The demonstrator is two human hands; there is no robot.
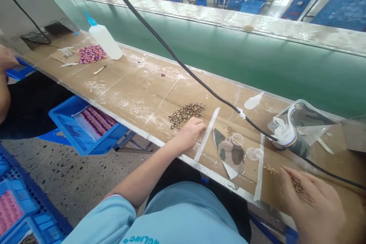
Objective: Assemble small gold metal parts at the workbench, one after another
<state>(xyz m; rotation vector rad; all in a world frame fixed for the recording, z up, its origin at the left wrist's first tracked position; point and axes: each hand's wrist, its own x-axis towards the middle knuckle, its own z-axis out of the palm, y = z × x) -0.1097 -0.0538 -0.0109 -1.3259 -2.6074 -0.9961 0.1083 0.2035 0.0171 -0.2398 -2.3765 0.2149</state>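
My left hand (pixel 191 133) rests on the cardboard-covered bench, its curled fingers at the near right edge of a pile of small brown-and-gold pieces (pixel 187 114). What those fingers hold, if anything, is hidden. At the lower right, my right hand (pixel 314 202) is bent around a cluster of small brown pieces (pixel 297 185), slightly blurred. Just left of it lies a small group of gold pieces (pixel 269 168). Between my hands are a camouflage cloth scrap (pixel 231 154) and two small clear round cups, one on the scrap (pixel 237 139) and one beside it (pixel 253 154).
A clear bin (pixel 303 112) with white and camouflage cloth stands at the right. A black cable (pixel 171 51) crosses the view. Farther left are a white bottle (pixel 105 42), pink-purple pieces (pixel 92 53) and a blue tray (pixel 85 122). Another person's arm (pixel 4 84) shows at the left edge.
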